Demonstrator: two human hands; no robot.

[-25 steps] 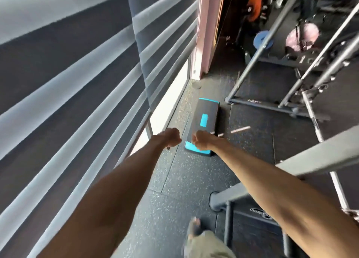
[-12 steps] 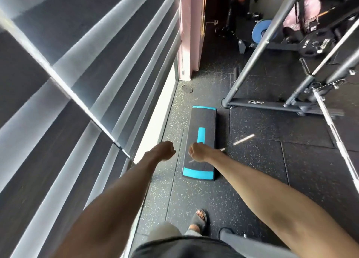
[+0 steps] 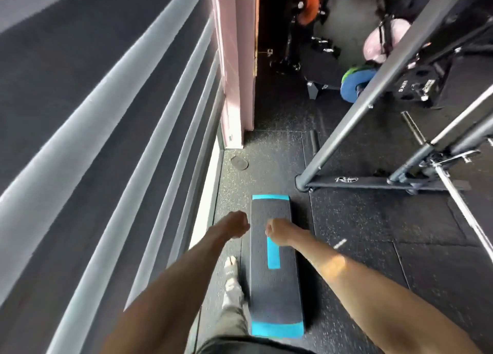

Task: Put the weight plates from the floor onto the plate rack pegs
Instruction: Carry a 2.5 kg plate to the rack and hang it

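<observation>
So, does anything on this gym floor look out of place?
Mildly: a step platform lies in the narrow walkway by the blinds, and a pale strip lies loose on the floor right of it.

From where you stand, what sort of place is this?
Most likely a small gym: a blue-trimmed step platform lies on speckled rubber flooring, a steel rack frame stands to the right, and coloured weight plates sit beyond it.
</observation>
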